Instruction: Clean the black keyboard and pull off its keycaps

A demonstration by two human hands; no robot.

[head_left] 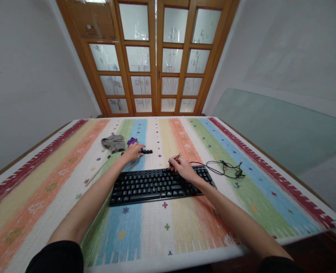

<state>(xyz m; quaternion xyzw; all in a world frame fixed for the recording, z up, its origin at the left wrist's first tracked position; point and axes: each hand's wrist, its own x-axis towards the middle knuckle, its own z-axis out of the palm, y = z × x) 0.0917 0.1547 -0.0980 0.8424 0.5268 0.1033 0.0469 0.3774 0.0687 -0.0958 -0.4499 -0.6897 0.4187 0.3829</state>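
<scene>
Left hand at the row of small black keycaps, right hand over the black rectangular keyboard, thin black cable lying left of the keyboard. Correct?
No: the head view shows the thin black cable lying right, not left, of the black rectangular keyboard. The rest holds: left hand at the row of small black keycaps, right hand over the keyboard.

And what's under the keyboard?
The striped cloth shows around the keyboard, so it seems to lie on that. Anything directly beneath is covered and can't be seen.
</scene>
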